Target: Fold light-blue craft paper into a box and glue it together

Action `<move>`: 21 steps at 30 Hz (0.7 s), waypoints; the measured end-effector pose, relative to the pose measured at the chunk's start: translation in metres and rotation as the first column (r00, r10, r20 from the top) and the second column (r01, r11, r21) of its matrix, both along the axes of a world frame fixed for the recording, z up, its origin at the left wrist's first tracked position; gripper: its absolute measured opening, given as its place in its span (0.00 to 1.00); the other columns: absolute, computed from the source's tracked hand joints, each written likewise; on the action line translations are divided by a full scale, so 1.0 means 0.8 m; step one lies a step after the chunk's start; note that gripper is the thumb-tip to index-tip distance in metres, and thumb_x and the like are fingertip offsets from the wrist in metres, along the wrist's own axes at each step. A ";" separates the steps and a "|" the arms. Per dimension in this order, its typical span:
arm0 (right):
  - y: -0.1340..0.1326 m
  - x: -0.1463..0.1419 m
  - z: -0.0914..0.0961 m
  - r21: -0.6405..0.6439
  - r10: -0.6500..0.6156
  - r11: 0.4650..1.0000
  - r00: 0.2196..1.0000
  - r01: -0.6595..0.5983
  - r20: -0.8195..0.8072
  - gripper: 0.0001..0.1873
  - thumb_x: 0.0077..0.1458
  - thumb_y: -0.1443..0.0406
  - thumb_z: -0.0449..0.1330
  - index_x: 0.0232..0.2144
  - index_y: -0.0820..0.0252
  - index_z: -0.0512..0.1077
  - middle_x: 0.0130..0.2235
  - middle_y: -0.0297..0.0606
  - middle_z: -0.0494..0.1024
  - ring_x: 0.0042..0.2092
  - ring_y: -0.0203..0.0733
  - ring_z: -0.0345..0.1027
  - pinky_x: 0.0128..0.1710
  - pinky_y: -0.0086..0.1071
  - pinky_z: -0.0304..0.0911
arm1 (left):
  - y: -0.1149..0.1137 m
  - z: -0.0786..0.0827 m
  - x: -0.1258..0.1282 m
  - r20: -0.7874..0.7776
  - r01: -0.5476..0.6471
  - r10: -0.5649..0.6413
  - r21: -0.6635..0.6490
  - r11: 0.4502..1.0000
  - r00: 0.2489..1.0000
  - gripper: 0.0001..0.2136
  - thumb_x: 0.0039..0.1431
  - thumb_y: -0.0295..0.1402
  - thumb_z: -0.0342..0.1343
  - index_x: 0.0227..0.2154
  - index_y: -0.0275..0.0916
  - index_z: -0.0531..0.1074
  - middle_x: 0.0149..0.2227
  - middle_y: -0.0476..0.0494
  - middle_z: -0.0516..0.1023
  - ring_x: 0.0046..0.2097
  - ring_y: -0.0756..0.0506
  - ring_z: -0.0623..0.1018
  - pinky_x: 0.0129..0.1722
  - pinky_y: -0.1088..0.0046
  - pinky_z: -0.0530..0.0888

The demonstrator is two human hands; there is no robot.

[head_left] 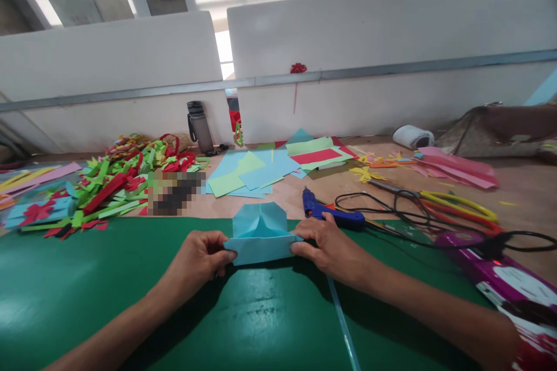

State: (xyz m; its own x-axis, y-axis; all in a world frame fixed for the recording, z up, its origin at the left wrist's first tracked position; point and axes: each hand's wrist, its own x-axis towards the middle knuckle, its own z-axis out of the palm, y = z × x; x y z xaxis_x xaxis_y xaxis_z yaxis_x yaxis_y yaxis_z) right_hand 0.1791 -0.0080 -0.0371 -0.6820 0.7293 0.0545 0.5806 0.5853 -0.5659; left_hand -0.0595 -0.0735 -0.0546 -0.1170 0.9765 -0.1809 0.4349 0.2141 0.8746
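Note:
A light-blue folded paper (261, 249) is held just above the green mat (174, 307), its near flap standing up and its back part spread in folds. My left hand (202, 255) pinches the flap's left end between thumb and fingers. At the right end, my right hand (324, 243) grips the same paper, also with thumb and fingers. Right behind my right hand lies a blue glue gun (337, 214), its nozzle pointing away to the left. From under my right forearm a thin light-blue strip (342, 316) runs toward me.
Coloured paper sheets (261, 171) lie at the back centre. Paper strips (113, 177) are heaped at left, near a grey bottle (201, 127). To the right are scissors (461, 206), a black cable (394, 208), a purple power strip (491, 269) and a bag (496, 127).

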 end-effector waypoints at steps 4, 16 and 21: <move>-0.001 -0.001 0.000 0.017 -0.008 1.000 1.000 0.008 0.008 0.16 0.56 0.65 0.48 0.17 0.62 0.59 0.26 0.30 0.67 0.33 0.36 0.60 0.53 0.53 0.37 | -0.001 -0.003 -0.002 0.011 -0.007 0.007 0.000 1.000 1.000 0.09 0.42 0.38 0.56 0.20 0.36 0.67 0.12 0.55 0.65 0.15 0.55 0.61 0.16 0.80 0.57; -0.008 0.001 -0.006 0.065 -0.026 0.998 0.999 0.024 0.025 0.15 0.59 0.64 0.46 0.23 0.58 0.66 0.31 0.33 0.70 0.38 0.40 0.61 0.55 0.54 0.29 | 0.000 -0.002 0.001 -0.006 -0.012 0.013 0.095 0.995 1.000 0.06 0.42 0.33 0.55 0.19 0.35 0.69 0.13 0.54 0.65 0.18 0.54 0.63 0.19 0.79 0.57; -0.005 -0.003 -0.010 0.126 -0.016 0.992 0.999 0.010 0.046 0.12 0.56 0.66 0.52 0.22 0.59 0.67 0.33 0.34 0.72 0.39 0.40 0.63 0.52 0.50 0.36 | -0.001 -0.002 0.003 -0.006 -0.028 0.029 0.110 0.994 1.000 0.06 0.42 0.32 0.56 0.22 0.34 0.71 0.17 0.53 0.67 0.20 0.54 0.63 0.21 0.79 0.58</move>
State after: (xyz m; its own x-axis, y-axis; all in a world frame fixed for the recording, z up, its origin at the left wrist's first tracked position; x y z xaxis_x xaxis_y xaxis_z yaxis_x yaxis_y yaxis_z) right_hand 0.1770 -0.0121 -0.0450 -0.6764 0.7276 0.1147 0.6129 0.6423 -0.4602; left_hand -0.0572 -0.0744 -0.0561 -0.1462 0.9867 -0.0714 0.4370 0.1292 0.8901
